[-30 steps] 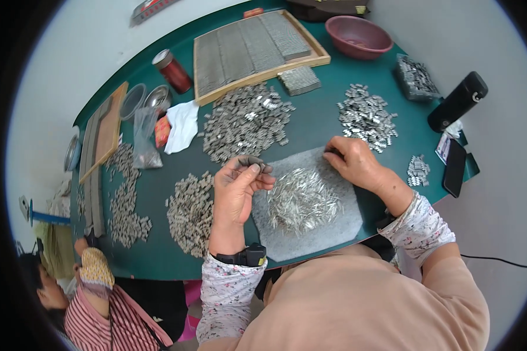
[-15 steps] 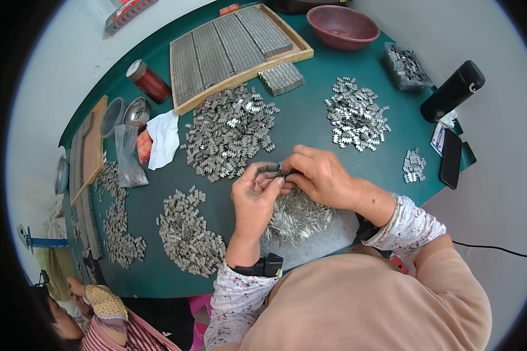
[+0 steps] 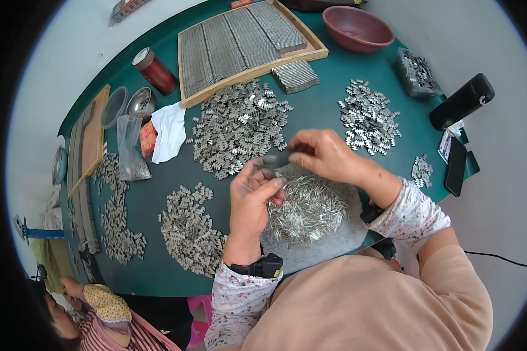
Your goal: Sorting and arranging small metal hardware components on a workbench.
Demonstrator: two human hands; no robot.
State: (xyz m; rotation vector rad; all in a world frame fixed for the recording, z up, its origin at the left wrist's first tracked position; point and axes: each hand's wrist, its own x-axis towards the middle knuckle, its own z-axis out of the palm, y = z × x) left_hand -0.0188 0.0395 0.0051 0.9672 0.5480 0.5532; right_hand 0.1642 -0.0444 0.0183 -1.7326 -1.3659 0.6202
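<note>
Now we are lifting our right hand (image 3: 328, 157) slightly from our left hand (image 3: 253, 193), seemingly easing the close fingerwork; both are curling, contents unclear, while silvery pins (image 3: 307, 212) are lying below on grey cloth (image 3: 334, 248).

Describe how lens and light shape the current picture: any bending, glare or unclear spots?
Head view: the green table's far edge bows, and the corners go black; head view: bright glints dot the silvery pins; head view: detail where the left hand and right hand meet is too small to make out.
</note>
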